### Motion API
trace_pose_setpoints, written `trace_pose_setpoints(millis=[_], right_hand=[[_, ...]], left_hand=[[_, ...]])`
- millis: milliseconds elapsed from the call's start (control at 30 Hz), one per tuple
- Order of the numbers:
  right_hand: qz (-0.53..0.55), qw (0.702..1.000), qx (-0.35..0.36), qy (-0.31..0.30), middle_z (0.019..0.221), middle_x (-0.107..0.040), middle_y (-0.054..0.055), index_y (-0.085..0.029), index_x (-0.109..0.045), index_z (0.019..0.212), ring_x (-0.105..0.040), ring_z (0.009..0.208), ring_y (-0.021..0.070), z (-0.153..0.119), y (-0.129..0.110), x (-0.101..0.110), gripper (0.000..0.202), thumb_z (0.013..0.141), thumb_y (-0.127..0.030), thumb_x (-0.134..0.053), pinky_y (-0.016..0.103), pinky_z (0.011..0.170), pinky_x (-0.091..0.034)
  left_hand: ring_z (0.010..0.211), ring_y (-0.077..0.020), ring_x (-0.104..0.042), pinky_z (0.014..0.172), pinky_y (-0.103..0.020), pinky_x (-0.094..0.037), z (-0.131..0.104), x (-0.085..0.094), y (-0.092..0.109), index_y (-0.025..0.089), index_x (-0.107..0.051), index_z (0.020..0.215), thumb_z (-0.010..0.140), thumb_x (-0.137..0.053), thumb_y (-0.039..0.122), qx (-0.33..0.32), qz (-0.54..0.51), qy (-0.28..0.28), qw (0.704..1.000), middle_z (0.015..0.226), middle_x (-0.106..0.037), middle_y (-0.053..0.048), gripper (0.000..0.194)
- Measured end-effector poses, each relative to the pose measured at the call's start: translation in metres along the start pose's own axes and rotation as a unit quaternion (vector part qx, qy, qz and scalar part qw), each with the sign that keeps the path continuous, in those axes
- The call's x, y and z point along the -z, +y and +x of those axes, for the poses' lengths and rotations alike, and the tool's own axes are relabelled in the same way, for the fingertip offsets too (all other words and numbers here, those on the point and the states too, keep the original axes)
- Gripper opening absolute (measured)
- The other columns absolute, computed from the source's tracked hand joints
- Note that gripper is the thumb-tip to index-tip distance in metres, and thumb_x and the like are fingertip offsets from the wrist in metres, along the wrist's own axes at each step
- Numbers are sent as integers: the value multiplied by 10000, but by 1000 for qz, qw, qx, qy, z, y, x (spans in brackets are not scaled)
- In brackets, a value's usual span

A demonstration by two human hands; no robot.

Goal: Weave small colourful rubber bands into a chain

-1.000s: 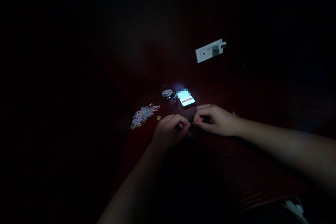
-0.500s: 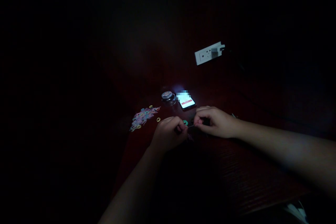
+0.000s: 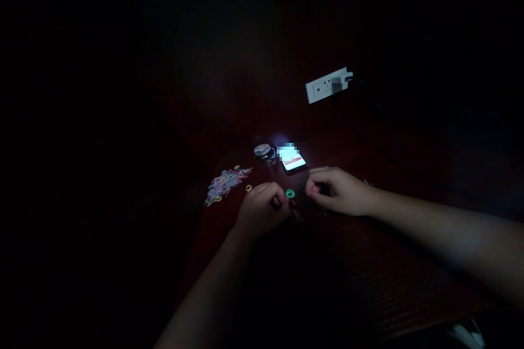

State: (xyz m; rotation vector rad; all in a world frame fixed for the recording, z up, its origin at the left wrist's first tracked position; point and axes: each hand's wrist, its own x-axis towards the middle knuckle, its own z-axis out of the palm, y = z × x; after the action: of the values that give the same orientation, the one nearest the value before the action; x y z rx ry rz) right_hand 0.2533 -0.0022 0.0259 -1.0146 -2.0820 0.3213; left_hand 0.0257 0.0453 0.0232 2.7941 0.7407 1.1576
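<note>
My left hand [image 3: 264,206] is closed in a pinch, low over the dark red table. A short, thin pale strand [image 3: 292,202] shows at its fingertips; whether it is gripped I cannot tell. To the right, my right hand [image 3: 333,191] also pinches, thumb against forefinger, and anything between them is too small to make out. In the gap between the hands lies a green rubber band [image 3: 290,193]. Faint thin bands [image 3: 297,217] rest just in front of it. Beyond my left hand is a yellow rubber band [image 3: 249,188], beside a pile of mixed coloured rubber bands [image 3: 227,184].
A lit phone [image 3: 293,158] lies behind the hands, with a round lidded jar [image 3: 264,154] at its left. Farther back is a white power strip [image 3: 328,86] with a plug in it. The surroundings are very dark.
The thin strand stretched between my two hands no longer spans the gap. My fingertips are slightly farther apart, and the green band shows more fully. The view has shifted a little.
</note>
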Motion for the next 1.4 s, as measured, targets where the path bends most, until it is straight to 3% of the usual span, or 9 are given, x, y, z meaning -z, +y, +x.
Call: trace_pose_setpoints(millis=[200, 400, 800, 1400], right_hand=[[14, 1000, -20, 12, 708, -540, 2, -162, -594, 740, -500, 644, 125, -1, 4, 2, 61, 794, -175, -567, 253, 594, -394], [15, 1000, -20, -8, 747, -550, 3, -166, -640, 877, -518, 690, 130, -1, -1, -11, 92, 793, -196, -616, 254, 628, -415], [10, 1000, 5, 14, 767, -551, 14, -175, -634, 854, -522, 697, 136, -1, -5, -13, 57, 812, -172, -595, 261, 623, -423], [34, 999, 12, -12, 786, -554, 21, -169, -650, 795, -533, 720, 138, -1, -2, -12, 79, 835, -166, -582, 275, 645, -437]], left_hand=[[584, -101, -518, 549, -224, -382, -1, 0, -6, 195, -489, 670, 737, -612, 161, 31, 11, 6, 999, 627, -545, 35, 145], [608, -107, -540, 571, -233, -400, 1, -2, 3, 197, -504, 687, 753, -627, 169, -6, -6, 9, 1000, 643, -569, 29, 143], [612, -112, -565, 596, -251, -431, 3, -1, 9, 199, -523, 703, 765, -626, 174, -14, 0, 4, 1000, 652, -605, 27, 123], [628, -115, -590, 595, -255, -455, 3, -2, 10, 198, -615, 803, 793, -625, 186, -7, -11, -7, 1000, 691, -636, 18, 19]])
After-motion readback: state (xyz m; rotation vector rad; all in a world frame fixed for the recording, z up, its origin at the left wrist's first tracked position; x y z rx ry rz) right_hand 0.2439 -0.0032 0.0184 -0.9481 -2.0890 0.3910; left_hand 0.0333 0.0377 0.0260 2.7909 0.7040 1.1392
